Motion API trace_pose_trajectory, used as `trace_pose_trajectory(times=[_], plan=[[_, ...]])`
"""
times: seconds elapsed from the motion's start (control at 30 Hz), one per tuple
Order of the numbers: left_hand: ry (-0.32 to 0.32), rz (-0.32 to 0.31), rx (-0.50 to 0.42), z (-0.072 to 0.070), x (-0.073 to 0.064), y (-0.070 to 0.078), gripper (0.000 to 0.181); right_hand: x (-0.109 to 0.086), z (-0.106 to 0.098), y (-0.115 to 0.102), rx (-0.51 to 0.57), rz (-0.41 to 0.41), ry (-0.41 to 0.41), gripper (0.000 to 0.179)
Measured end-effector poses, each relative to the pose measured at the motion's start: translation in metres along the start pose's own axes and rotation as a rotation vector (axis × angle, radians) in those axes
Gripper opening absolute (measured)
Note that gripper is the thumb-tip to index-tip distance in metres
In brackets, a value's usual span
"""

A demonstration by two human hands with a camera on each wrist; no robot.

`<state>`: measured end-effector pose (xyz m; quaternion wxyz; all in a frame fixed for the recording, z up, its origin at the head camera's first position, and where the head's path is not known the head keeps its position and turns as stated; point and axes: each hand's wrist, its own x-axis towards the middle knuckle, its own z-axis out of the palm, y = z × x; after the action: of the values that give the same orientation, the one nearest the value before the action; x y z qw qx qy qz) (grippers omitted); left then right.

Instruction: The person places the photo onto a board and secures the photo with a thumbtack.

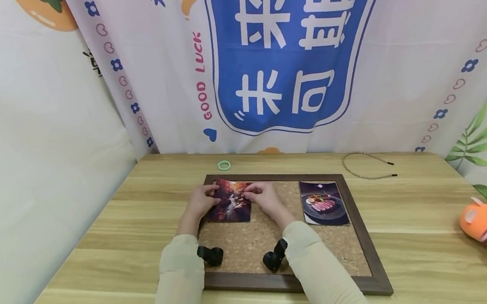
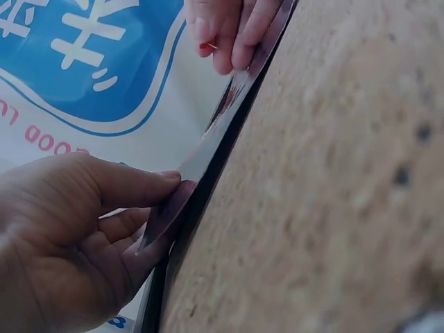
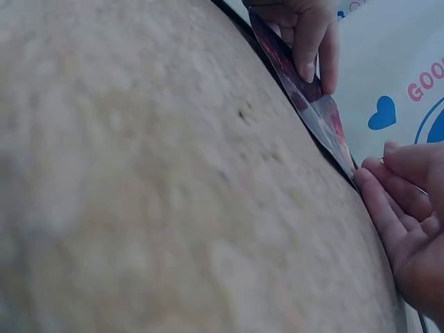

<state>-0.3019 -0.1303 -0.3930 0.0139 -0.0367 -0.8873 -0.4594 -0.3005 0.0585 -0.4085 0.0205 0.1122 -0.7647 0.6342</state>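
Head view: pinching picture (image 1: 234, 207) by left edge with left hand (image 1: 200, 202), at framed corkboard's (image 1: 251, 240) upper left, with "GOOD LUCK" and "未来可期" on hanging cloth (image 1: 168, 81). Left wrist: holding red-headed pin (image 2: 205, 49) in right hand (image 2: 223, 35), touching picture. Right wrist: gripping pin, "GOO" legible.

The corkboard (image 2: 326, 180) blurs — in both wrist views.
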Motion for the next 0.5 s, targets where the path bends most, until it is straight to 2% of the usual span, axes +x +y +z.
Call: trace_pose_trajectory(times=[0.3, 0.5], plan=[[0.017, 0.067, 0.210, -0.0023, -0.0025, 0.0028, 0.037, 0.0005, 0.0018, 0.0038, -0.069, -0.051, 0.030, 0.009], [0.026, 0.073, 0.258, -0.0010, -0.0021, 0.0032, 0.036, 0.0003, 0.0012, 0.0051, -0.089, -0.071, 0.029, 0.009]])
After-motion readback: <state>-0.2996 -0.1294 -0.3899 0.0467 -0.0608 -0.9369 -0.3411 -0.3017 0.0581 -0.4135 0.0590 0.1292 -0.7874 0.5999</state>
